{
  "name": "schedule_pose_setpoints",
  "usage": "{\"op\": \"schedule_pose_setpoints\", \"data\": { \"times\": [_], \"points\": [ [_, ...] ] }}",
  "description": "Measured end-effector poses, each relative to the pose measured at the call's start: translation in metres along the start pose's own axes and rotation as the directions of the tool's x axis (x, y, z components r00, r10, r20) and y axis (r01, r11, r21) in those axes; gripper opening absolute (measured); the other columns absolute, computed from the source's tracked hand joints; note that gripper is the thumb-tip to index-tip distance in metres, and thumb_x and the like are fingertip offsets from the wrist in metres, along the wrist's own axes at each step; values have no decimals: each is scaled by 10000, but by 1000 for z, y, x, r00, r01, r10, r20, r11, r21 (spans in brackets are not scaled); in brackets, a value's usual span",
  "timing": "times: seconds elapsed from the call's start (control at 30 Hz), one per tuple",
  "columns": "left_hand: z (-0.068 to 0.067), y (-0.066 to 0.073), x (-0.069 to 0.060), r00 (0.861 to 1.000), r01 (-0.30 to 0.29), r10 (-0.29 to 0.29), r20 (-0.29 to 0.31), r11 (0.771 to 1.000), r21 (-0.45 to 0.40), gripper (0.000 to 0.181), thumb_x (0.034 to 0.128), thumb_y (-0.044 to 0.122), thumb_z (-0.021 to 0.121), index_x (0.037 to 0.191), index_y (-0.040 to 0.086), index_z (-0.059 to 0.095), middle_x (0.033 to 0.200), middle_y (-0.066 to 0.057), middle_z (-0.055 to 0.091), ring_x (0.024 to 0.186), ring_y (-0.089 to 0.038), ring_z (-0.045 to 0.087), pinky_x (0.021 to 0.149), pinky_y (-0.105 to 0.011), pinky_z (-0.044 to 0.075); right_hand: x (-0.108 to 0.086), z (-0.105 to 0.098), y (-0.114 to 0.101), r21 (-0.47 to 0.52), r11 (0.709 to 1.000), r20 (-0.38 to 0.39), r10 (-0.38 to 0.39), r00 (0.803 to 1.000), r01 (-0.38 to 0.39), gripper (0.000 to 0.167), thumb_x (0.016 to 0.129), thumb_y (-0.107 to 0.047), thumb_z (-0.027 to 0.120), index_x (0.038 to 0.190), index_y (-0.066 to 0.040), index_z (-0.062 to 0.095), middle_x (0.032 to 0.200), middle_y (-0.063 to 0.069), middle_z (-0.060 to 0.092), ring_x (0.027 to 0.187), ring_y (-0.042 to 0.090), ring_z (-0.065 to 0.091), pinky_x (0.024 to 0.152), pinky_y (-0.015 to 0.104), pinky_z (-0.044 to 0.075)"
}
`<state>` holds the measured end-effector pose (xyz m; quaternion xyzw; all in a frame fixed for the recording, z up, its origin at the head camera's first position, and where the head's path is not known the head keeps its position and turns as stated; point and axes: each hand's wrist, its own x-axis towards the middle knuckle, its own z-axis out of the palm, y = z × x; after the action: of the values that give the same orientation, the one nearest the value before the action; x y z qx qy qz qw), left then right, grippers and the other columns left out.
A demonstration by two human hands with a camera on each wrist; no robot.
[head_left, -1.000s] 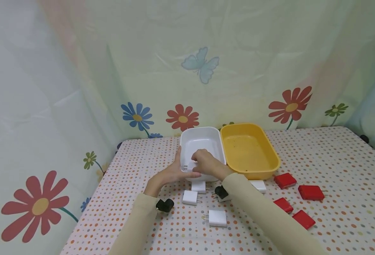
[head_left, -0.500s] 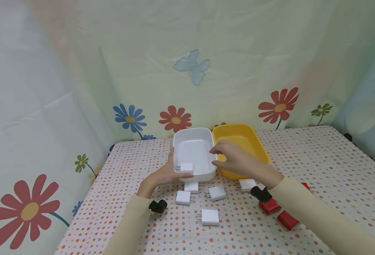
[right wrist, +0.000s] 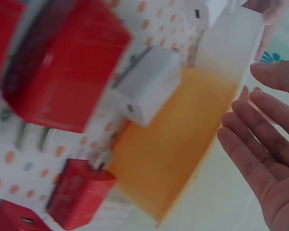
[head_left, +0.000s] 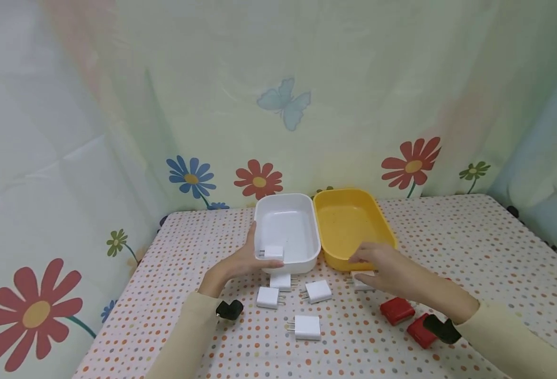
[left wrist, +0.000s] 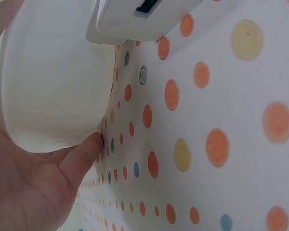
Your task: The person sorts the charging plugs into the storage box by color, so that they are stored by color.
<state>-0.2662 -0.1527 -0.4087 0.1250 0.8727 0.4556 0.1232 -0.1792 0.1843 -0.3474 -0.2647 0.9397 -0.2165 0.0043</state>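
Note:
My left hand (head_left: 243,258) holds the near left corner of a white plastic tray (head_left: 309,221), its thumb along the front and its fingers at the left side. One white USB wall charger (head_left: 273,252) lies inside the tray. My right hand (head_left: 386,269), fingers apart and holding nothing, is over a white charger (head_left: 360,281) in front of the yellow tray (head_left: 386,221); it partly covers that charger. In the right wrist view the fingers (right wrist: 260,139) are loosely extended, clear of the white charger (right wrist: 154,82). Whether they touch it in the head view I cannot tell.
Several white chargers (head_left: 307,327) lie on the dotted tablecloth before the white tray. Red chargers (head_left: 397,310) lie on the right, some hidden by my right forearm. The yellow tray stands against the white one's right side. A flowered curtain (head_left: 202,105) hangs behind.
My right hand has left the white tray, where a charger now lies, and moved right and nearer to the charger before the yellow tray. My left hand stays on the white tray.

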Motion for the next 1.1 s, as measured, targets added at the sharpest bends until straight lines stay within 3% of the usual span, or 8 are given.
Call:
{"op": "schedule_pose_setpoints", "data": {
  "times": [0.27,0.43,0.67,0.87,1.1],
  "points": [
    [0,0,-1,1000,-3,3,3,1000,11,1371,810,447,888,1665,173,-149,1664,-225,245,1474,-415,354,1164,-652,311,-8,16,16,23,997,72,73,995,-74,354,825,-65,886,1147,-17,749,1096,44,734,974,222,667,867,456,599],
    [1,-1,-1,1000,10,-10,-5,1000,-8,1365,810,422,895,1667,182,-140,1658,-210,257,1463,-402,364,1165,-650,309,-8,27,19,-23,997,61,72,995,-71,342,820,-59,886,1129,-23,743,1051,14,726,911,167,629,853,435,597],
    [2,-4,1,1000,-15,15,2,1000,-28,1345,819,379,891,1667,187,-134,1634,-193,283,1419,-375,401,1154,-650,325,-5,33,15,-77,991,95,114,989,-107,361,803,-97,911,1131,-46,770,1079,25,717,958,169,634,920,449,579],
    [1,-4,1,1000,-20,20,-3,999,-26,1355,812,385,896,1667,190,-137,1640,-197,271,1429,-383,389,1154,-653,321,-1,31,13,-92,994,109,66,992,-56,367,761,-89,939,1096,-35,799,957,-41,675,814,116,514,747,295,530],
    [1,-4,-1,1000,-11,11,5,1000,-30,1356,809,400,895,1668,184,-132,1645,-200,260,1431,-389,377,1155,-659,316,2,29,7,-63,992,151,116,982,-108,366,748,-85,945,1080,-16,807,858,-71,630,778,133,493,691,282,470]
  ]
}}
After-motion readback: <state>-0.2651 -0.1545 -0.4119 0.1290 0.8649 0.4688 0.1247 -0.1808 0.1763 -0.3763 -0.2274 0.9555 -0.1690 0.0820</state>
